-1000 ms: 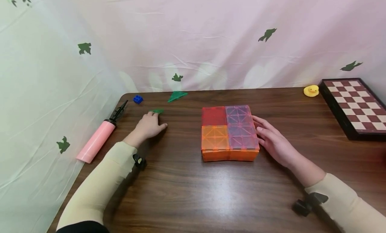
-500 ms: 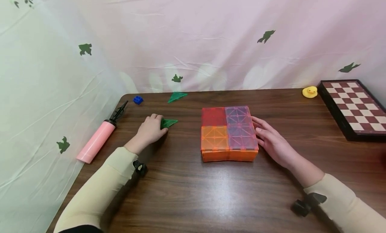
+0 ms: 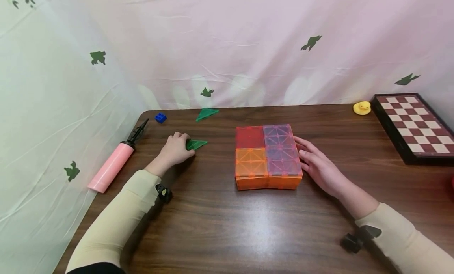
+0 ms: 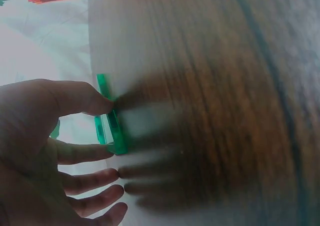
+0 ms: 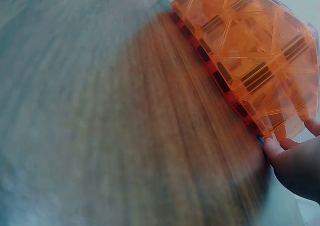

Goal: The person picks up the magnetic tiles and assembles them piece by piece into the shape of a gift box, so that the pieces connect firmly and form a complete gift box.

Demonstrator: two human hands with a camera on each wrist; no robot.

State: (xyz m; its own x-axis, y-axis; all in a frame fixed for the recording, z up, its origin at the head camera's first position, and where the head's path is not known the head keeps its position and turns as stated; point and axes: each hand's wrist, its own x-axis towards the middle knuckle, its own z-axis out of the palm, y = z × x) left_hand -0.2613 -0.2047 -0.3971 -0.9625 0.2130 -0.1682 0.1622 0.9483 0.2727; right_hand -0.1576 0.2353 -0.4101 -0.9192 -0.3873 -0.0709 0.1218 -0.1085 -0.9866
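My left hand (image 3: 187, 146) lies on the wooden table (image 3: 220, 226), left of centre. Its thumb and fingers pinch a small green triangle tile (image 3: 196, 144) lying on the table. The left wrist view shows the tile (image 4: 110, 117) held edge-on between thumb and index finger. A flat box of translucent magnetic tiles (image 3: 267, 155), red, orange and purple on top with orange sides, sits mid-table. My right hand (image 3: 302, 152) rests with straight fingers against the box's right side. In the right wrist view, fingertips (image 5: 274, 147) touch the orange corner (image 5: 250, 60).
A second green triangle tile (image 3: 207, 113) and a blue brick (image 3: 160, 117) lie at the back left. A pink pump (image 3: 111, 165) lies at the left edge. A yellow duck (image 3: 361, 107) and a chessboard (image 3: 415, 126) sit at the back right. A curtain hangs behind.
My left hand took hold of the green triangle tile and drew it nearer and to the right. It has held almost still since. The right hand and box have not moved.
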